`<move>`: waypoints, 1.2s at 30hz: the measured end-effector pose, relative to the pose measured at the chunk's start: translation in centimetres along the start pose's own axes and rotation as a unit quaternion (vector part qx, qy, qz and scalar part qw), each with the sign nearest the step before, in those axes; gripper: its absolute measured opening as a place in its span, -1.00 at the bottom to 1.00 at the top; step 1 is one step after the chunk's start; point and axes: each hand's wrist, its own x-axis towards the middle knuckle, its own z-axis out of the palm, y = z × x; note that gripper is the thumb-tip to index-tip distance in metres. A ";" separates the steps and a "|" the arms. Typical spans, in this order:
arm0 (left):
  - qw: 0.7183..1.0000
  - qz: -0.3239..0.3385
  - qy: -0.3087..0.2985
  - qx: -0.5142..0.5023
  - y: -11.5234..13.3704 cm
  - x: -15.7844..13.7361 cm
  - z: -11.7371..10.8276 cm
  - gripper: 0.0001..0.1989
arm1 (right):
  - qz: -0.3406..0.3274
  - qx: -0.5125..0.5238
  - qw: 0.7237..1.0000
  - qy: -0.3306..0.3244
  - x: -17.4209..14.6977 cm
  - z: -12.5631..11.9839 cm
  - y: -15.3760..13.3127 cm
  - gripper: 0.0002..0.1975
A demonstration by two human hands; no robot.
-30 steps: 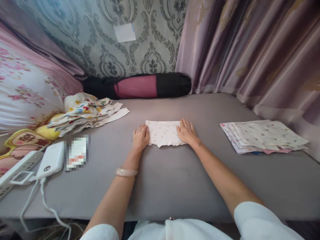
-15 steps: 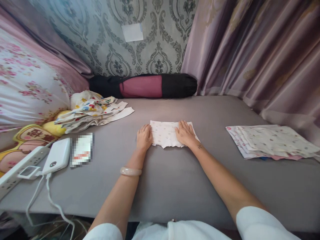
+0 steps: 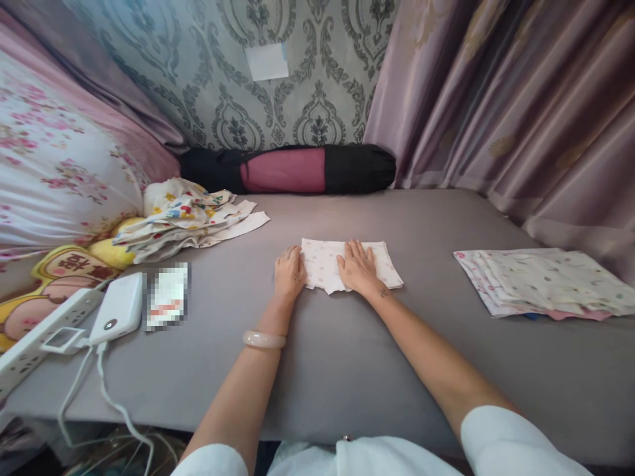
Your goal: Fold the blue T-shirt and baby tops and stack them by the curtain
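A small white garment with a faint pale print (image 3: 322,264) lies folded flat on the grey bed sheet (image 3: 317,357) in front of me. My left hand (image 3: 290,272) rests at its left edge, fingers extended and lying flat. On the right half of the cloth, my right hand (image 3: 358,266) is pressed palm down with the fingers slightly spread. Neither hand grips the fabric. To the far right sits a stack of folded printed garments (image 3: 546,281), layered one on another.
Loose printed clothes (image 3: 193,218) lie heaped at the back left, by a floral pillow (image 3: 64,152) and a yellow plush toy (image 3: 59,284). Nearer are a power strip (image 3: 44,330), a white power bank (image 3: 118,307) with cables and a blurred packet (image 3: 167,296). A long black-and-maroon bag (image 3: 288,170) lines the wall.
My right hand has slid left across the garment, from near its right edge toward the middle, uncovering the right side. My left hand stays at the left edge. The view has shifted slightly.
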 end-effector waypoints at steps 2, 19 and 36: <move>1.000 -0.006 0.000 -0.003 0.0 0.0 -0.1 -0.68 | -0.014 0.015 1.000 0.007 0.1 0.2 -1.3 -0.39; 0.995 -0.063 0.054 -0.057 -1.0 0.4 0.8 -0.69 | -0.027 0.033 0.999 0.025 0.5 1.4 -4.6 -0.40; 0.988 -0.087 0.084 -0.094 -1.5 0.6 0.9 -0.67 | -0.048 0.055 0.997 0.030 1.2 2.1 -7.3 -0.42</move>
